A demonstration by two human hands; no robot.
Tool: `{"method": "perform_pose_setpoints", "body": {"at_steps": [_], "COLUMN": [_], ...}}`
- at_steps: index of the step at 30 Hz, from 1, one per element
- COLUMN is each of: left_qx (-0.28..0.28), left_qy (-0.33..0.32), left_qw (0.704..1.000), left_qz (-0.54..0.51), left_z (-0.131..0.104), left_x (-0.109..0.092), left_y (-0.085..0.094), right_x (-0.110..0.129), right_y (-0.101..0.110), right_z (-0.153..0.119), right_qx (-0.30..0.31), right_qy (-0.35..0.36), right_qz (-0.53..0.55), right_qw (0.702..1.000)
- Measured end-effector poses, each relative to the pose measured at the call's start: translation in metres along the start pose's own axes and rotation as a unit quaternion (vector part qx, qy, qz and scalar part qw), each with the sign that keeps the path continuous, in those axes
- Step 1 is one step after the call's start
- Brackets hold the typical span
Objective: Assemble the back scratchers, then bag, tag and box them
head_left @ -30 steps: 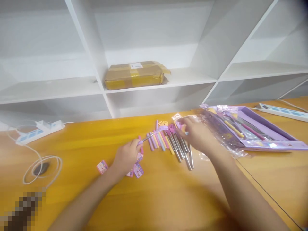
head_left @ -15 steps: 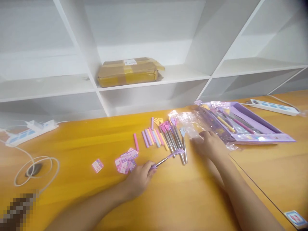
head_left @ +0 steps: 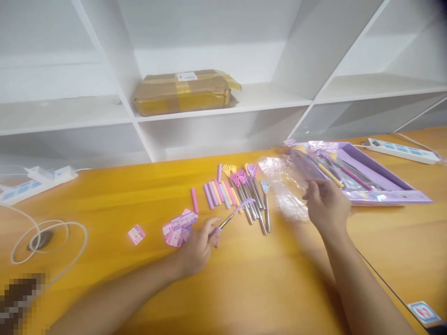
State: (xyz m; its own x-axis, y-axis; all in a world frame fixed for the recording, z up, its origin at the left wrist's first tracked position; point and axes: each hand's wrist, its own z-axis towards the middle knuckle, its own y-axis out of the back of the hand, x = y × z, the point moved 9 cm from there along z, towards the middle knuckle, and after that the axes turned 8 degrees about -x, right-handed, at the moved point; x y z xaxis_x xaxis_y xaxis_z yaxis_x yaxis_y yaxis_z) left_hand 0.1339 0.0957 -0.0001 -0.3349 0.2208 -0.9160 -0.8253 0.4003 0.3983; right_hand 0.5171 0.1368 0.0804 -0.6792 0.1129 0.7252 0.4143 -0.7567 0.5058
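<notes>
My left hand (head_left: 200, 246) is closed round the handle of a purple hand-shaped scratcher (head_left: 227, 220), whose head points up and right. My right hand (head_left: 326, 204) has its fingers drawn together beside clear plastic wrappers (head_left: 288, 195); what they hold, if anything, is hidden. Between the hands lie metal-rod scratchers (head_left: 267, 204) with pink, yellow, purple and blue heads. Several coloured tubes (head_left: 210, 195) lie left of them, with one pink tube (head_left: 194, 200) apart. Printed cards (head_left: 179, 228) are piled near my left hand, and a single card (head_left: 136, 234) lies farther left.
A purple open box (head_left: 387, 197) holds wrapped scratchers at the right. Power strips lie at the back left (head_left: 38, 185) and back right (head_left: 401, 150). A white cable (head_left: 85, 237) loops at the left. A taped carton (head_left: 185, 93) sits on the white shelf (head_left: 272, 97).
My right hand has moved right and away from the wrappers' middle, nearer the box. My left hand still holds the scratcher, slightly lower and to the left. The view has shifted a little.
</notes>
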Motion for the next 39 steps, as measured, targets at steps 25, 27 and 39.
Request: {"method": "perform_pose_setpoints", "body": {"at_steps": [25,27,39], "left_qx": [0.006,0.028,-0.342], "left_qy": [-0.141,-0.164,-0.309], "left_qw": [0.99,0.986,0.88], "left_qz": [-0.002,0.014,0.112], "left_z": [-0.001,-0.004,-0.021], "left_x": [-0.033,-0.036,-0.078], "left_y": [0.0,-0.007,0.085], "right_x": [0.105,0.11,0.08], "right_y": [-0.096,-0.097,-0.076], "right_z": [-0.199,-0.204,-0.139], "right_qx": [0.453,0.463,0.28], "right_qy": [-0.068,-0.041,-0.147], "right_qz": [0.405,0.395,0.505], "right_qw": [0.791,0.792,0.804]}}
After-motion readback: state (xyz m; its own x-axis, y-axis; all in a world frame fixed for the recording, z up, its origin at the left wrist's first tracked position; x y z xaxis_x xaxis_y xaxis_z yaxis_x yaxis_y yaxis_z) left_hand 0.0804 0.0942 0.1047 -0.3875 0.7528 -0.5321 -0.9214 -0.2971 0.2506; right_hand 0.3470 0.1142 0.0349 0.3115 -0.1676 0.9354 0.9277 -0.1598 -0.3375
